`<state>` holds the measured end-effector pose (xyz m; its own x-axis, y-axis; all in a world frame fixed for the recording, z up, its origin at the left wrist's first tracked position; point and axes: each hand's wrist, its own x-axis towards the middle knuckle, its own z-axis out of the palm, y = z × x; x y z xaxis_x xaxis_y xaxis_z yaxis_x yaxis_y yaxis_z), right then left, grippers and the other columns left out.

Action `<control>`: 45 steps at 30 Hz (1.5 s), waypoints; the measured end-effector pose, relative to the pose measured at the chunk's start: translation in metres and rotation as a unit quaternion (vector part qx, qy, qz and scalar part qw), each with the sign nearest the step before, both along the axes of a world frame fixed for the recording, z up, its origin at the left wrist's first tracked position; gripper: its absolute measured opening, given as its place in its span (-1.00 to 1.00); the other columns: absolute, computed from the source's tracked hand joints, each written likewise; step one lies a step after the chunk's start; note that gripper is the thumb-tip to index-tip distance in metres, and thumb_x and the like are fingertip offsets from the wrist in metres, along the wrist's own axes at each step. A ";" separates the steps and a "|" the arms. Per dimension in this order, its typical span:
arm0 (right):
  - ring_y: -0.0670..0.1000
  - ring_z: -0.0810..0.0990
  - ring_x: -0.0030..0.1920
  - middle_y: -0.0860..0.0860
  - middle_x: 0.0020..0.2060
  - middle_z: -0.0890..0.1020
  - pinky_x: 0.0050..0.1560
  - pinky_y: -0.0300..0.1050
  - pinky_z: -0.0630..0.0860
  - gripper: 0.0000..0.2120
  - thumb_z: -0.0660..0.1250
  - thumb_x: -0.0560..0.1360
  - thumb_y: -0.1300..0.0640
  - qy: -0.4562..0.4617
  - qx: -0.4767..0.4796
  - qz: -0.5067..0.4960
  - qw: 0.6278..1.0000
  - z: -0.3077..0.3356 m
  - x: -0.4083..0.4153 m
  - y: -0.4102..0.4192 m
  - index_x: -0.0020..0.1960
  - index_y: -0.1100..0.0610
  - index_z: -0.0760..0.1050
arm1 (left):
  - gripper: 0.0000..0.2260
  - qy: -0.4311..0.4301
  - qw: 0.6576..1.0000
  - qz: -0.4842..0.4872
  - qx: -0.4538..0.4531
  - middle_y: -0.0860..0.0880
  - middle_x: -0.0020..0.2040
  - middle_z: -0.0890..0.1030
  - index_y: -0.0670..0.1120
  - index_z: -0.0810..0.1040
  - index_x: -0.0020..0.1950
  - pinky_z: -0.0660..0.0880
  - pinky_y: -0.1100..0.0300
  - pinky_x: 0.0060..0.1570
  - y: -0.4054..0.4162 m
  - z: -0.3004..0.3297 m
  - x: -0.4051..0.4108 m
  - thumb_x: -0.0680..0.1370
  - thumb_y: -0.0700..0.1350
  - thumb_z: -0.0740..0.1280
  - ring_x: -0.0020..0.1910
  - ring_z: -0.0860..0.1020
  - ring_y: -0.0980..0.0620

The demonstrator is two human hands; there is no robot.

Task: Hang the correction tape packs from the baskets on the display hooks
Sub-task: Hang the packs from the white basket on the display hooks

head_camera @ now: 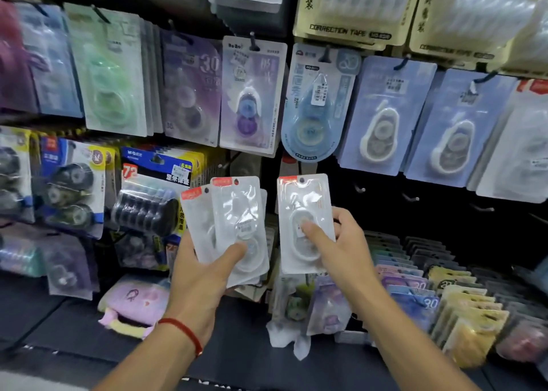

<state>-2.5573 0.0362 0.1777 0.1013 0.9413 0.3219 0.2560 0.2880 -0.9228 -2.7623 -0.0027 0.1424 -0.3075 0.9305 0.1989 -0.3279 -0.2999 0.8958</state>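
Note:
My left hand [204,275] grips a fanned stack of white correction tape packs [234,212] with red corner labels, thumb across the front. My right hand [341,242] pinches a single matching white pack [302,203], thumb on its blister, held upright just right of the stack. Both are raised in front of a dark display wall. Bare metal hooks [360,189] stick out of the dark panel to the right of the single pack, a little above my right hand. No basket is clearly visible.
Many correction tape packs hang on hooks above: blue packs [385,114], a purple pack [252,94], green packs [112,73]. Black multipacks [154,189] hang at left. Rows of colourful packs [430,295] stand in trays at lower right. A pink pouch [133,304] lies on the shelf.

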 end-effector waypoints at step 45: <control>-0.16 0.70 0.01 -0.15 0.05 0.70 -0.05 -0.13 0.60 -0.82 0.41 0.63 -0.05 -0.080 0.037 0.029 0.996 -0.002 0.014 -0.006 0.17 -0.16 0.45 | -0.55 0.013 1.000 -0.016 -0.009 0.00 0.23 0.69 0.10 0.46 0.41 0.68 -0.03 -0.23 0.007 -0.015 0.016 0.58 -0.12 0.51 0.11 0.73 -0.09</control>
<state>-2.5432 0.0299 0.1761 -0.0112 0.9173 0.3981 0.3789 0.3723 -0.8472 -2.7464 0.0046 0.1276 -0.2727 0.9433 0.1893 -0.3138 -0.2732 0.9093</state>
